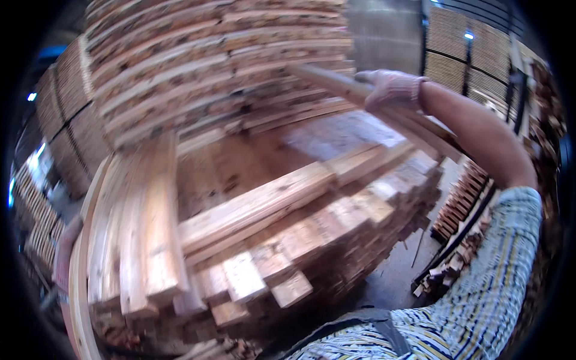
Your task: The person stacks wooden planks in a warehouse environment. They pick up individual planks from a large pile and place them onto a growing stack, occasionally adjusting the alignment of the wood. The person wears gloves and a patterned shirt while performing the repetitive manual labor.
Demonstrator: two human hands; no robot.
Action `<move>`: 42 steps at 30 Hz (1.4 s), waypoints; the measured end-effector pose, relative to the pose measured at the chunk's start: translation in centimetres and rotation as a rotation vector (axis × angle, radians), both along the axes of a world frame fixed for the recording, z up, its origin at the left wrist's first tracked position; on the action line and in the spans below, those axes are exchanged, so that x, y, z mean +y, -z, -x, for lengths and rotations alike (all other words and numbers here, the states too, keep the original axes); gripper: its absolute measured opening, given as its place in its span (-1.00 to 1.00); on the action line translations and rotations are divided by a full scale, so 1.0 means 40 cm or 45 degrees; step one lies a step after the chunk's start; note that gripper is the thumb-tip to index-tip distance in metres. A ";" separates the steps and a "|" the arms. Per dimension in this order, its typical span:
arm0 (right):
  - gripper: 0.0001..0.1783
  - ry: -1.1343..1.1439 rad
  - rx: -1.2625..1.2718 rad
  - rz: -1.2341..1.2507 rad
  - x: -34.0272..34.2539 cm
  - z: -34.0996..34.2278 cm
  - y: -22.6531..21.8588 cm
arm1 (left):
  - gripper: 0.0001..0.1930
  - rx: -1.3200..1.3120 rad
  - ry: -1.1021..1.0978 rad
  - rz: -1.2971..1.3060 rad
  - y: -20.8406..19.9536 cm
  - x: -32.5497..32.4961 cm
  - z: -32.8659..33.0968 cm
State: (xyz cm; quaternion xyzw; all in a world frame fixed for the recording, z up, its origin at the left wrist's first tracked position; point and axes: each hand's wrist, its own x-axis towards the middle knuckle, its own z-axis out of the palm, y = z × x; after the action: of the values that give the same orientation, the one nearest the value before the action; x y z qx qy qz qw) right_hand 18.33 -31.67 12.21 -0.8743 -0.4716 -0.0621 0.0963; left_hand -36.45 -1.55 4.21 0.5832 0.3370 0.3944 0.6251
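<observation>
My right hand (393,91), in a pale knitted glove, is closed around a long wooden board (336,83). That board is raised above the stack and slants from the upper middle down to the right, blurred by motion. At the far left rim, my left hand (62,258), also gloved, lies against the outer side of another long board (81,288). This one stands along the left edge of several boards (150,240) laid side by side. The left fingers are mostly hidden. Between my hands, a thick squared timber (258,201) lies crosswise on the stack.
Stacked timber with uneven sawn ends (294,289) fills the near middle. A tall pile of layered boards (162,72) rises behind it. Short wood pieces (459,204) sit in a rack at the right, beside grey floor (399,270). More strapped lumber stacks (471,54) stand farther back.
</observation>
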 end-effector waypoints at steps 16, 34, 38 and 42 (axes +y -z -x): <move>-0.54 -1.023 -1.139 0.738 0.560 0.648 0.051 | -0.60 0.015 -0.023 0.011 -0.012 -0.041 0.011; -0.45 -0.824 -0.989 0.372 0.638 0.502 0.194 | -0.60 0.006 0.067 0.033 -0.005 -0.012 0.025; -0.51 -0.819 -0.117 0.003 0.602 0.510 0.197 | -0.62 -0.059 0.028 0.048 -0.003 -0.032 0.027; -0.56 -0.826 -0.058 -0.096 0.614 0.510 0.188 | -0.60 0.038 -0.039 -0.031 -0.009 -0.021 0.048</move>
State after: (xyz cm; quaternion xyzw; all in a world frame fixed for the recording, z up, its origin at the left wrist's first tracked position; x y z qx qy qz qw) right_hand -2.05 -7.11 4.67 -0.6728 -0.7249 -0.0652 0.1329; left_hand -38.35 -2.38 4.58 0.5913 0.3502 0.3993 0.6068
